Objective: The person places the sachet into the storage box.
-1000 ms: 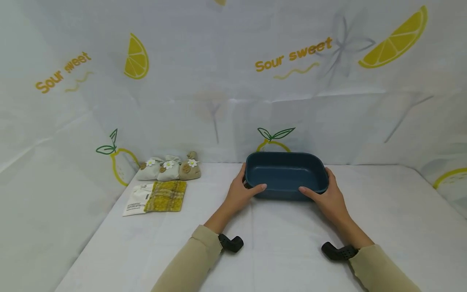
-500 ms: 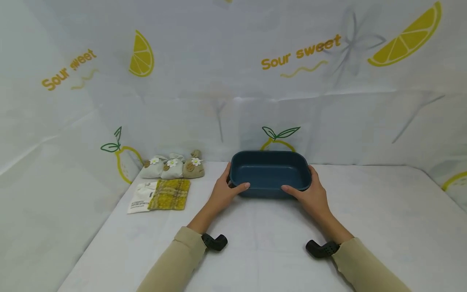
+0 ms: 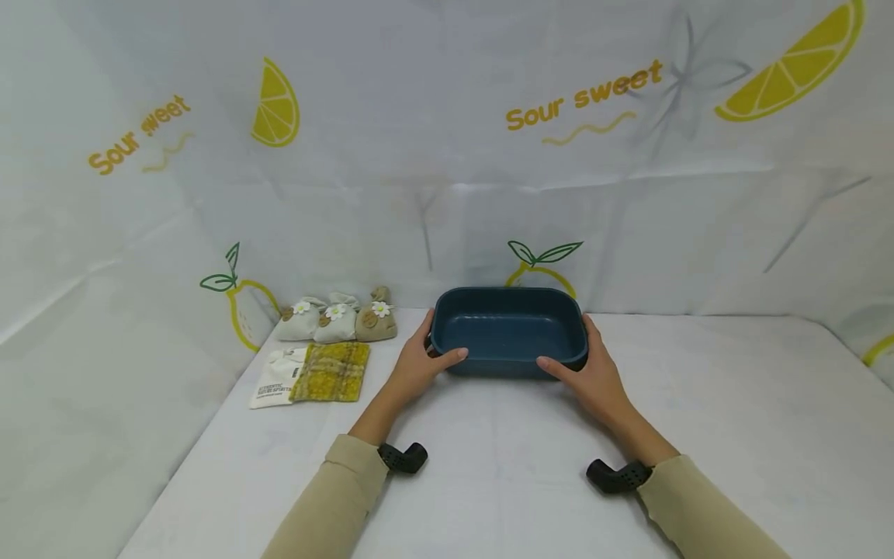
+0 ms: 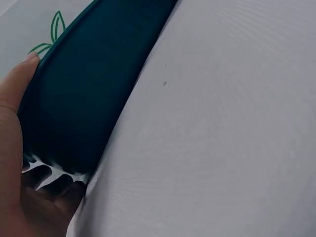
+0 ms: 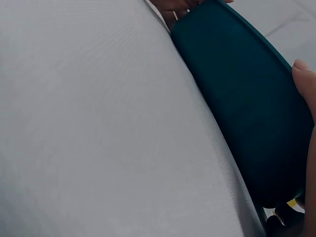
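Standing nearer the three small pouches (image 3: pixel 336 321) than a second ago, the dark blue dish (image 3: pixel 507 335) has shifted left at the back of the white table (image 3: pixel 496 466), before the lemon-printed backdrop (image 3: pixel 391 140). Left hand (image 3: pixel 414 368) and right hand (image 3: pixel 595 382) are well apart, clamped on its opposite ends, each thumb spread from the fingers and lying along the near side, the other fingers round the end

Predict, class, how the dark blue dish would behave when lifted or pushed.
The dark blue dish is probably stiff: its walls stand up without sagging. It seems unlikely to roll or tip, being low, broad and rectangular. Its smooth, faintly shiny inside may be slippery.
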Motion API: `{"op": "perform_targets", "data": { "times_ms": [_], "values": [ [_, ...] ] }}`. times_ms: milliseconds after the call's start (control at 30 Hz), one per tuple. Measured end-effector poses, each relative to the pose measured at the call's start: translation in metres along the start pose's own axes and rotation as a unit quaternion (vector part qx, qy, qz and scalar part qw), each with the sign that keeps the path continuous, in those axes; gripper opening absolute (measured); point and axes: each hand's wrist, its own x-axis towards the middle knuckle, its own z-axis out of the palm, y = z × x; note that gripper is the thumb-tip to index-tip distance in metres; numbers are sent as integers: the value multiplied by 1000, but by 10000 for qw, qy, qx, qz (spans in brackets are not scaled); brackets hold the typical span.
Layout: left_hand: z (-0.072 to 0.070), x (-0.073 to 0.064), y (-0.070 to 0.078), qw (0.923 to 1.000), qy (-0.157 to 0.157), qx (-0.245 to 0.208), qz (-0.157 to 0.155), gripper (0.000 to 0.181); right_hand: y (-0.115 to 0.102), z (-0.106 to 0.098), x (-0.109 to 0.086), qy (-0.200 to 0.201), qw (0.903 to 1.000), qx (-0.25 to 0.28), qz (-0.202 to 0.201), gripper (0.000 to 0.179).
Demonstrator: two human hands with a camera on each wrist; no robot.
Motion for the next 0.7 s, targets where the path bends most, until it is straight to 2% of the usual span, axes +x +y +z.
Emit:
{"op": "perform_targets", "data": {
  "times_ms": [133, 267, 400, 500, 600, 700],
  "values": [
    [-8, 0, 2, 9996, 221, 127, 136, 99, 0, 0, 0, -8, 10000, 12, -26, 113],
    [-21, 4, 1, 9947, 848, 159, 560, 81, 1, 0, 0, -20, 10000, 54, -48, 113],
    [-37, 11, -2, 9839, 1451, 525, 904, 74, 2, 0, 0, -23, 9999, 100, -65, 112],
    [-47, 18, -6, 9773, 1604, 914, 1042, 74, 2, 0, 1, -11, 10000, 85, -45, 112],
    [-58, 24, -13, 9726, 1587, 1342, 1042, 80, 1, -1, 1, -19, 10000, 89, -19, 113],
    [-66, 29, -19, 9712, 1527, 1563, 950, 87, 0, 0, 1, -13, 10000, 94, 4, 113]
  ]
}}
